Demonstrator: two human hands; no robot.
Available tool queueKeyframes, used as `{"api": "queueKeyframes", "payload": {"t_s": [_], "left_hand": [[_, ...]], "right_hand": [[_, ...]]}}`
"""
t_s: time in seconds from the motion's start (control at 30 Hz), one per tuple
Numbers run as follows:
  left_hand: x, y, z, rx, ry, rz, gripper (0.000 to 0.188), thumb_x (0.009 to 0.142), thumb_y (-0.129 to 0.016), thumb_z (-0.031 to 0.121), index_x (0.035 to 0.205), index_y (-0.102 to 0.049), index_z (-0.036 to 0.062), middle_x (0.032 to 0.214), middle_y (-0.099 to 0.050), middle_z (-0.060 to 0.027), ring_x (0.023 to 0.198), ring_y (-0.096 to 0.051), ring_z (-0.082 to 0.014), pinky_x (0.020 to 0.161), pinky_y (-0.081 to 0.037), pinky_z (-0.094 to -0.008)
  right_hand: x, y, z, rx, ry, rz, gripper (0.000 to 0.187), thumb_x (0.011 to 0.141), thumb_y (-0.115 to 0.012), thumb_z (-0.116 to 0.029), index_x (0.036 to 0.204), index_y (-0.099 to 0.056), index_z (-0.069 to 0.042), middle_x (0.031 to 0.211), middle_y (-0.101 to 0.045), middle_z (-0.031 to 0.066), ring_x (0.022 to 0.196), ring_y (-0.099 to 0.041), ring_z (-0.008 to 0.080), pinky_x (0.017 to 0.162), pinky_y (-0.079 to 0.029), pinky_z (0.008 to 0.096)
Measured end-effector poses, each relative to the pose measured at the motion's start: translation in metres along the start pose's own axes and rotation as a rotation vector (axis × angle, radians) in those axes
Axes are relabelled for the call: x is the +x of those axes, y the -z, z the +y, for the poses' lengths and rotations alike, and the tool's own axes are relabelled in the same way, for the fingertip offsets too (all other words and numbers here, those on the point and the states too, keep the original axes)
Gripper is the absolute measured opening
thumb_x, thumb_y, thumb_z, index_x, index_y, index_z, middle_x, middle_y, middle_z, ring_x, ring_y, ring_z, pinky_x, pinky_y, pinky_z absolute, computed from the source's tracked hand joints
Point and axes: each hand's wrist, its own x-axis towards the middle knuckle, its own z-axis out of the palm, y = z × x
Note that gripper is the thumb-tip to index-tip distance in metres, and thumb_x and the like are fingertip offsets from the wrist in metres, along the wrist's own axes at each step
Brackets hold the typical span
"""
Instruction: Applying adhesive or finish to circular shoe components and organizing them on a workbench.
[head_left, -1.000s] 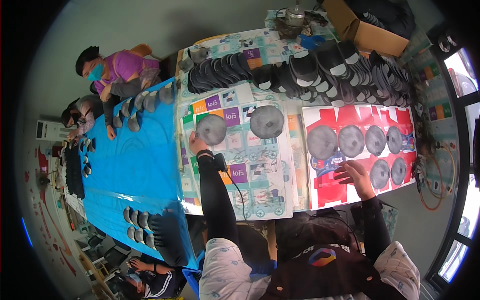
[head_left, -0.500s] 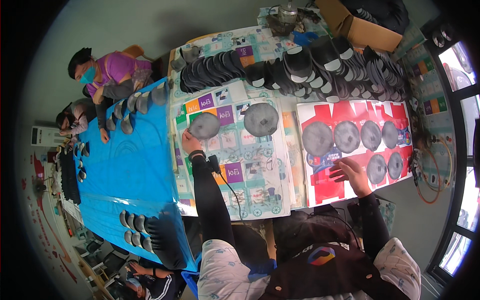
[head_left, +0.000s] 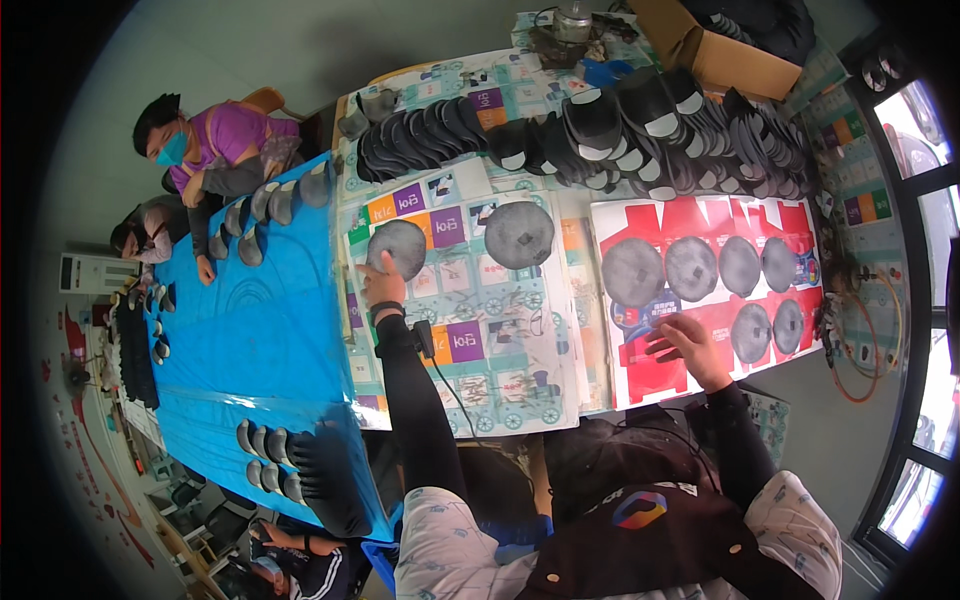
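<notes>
My left hand (head_left: 383, 285) lies at the near edge of a round grey disc (head_left: 398, 243), its index finger stretched onto the disc and the thumb out to the side. Right of that disc, a second grey disc (head_left: 520, 236) rests on the patterned sheet (head_left: 500, 390). Over the red and white printed sheet (head_left: 645, 380) my right hand (head_left: 692, 352) hovers, fingers apart, holding nothing. Several more grey discs lie on that sheet in two rows; the nearest to this hand are a large one (head_left: 632, 273) and a smaller one (head_left: 751, 333).
Stacks of black curved pads (head_left: 640, 130) line the table's far side. A cardboard box (head_left: 735, 50) stands at the back right. On the left, a blue-covered table (head_left: 260, 340) carries more curved pads (head_left: 275, 465); a co-worker in purple (head_left: 235, 140) sits beyond it. A cable (head_left: 455, 385) runs from my left wrist.
My left hand has gone from gripping the disc's left edge to lying on its near edge with the finger extended. The disc shifted slightly left. My right hand drifted slightly left.
</notes>
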Motion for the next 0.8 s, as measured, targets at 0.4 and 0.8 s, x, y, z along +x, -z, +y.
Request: {"api": "queueKeyframes", "payload": {"t_s": [0.4, 0.8], "left_hand": [[-0.432, 0.206, 0.142, -1.987, -0.289, -1.356, 0.103, 0.095, -0.008, 0.078, 0.152, -0.037, -0.0038, 0.166, -0.013, -0.0208, 0.154, -0.009, -0.036, 0.122, -0.004, -0.0554], [-0.572, 0.226, 0.19, -1.896, -0.399, -1.205, 0.098, 0.1, -0.006, 0.069, 0.137, -0.055, -0.0078, 0.164, -0.023, -0.0209, 0.153, -0.016, -0.0346, 0.122, -0.013, -0.0515]], "right_hand": [[-0.083, -0.041, -0.139, -0.444, 0.585, -0.22, 0.025, 0.092, -0.073, -0.024, 0.098, -0.061, -0.002, 0.078, -0.065, 0.0106, 0.067, -0.066, 0.0205, 0.06, -0.049, 0.0313], [-0.167, 0.055, -0.146, -0.445, 0.819, -0.493, 0.027, 0.099, -0.062, -0.026, 0.091, -0.069, -0.002, 0.07, -0.066, 0.0172, 0.066, -0.069, 0.033, 0.059, -0.054, 0.0384]]}}
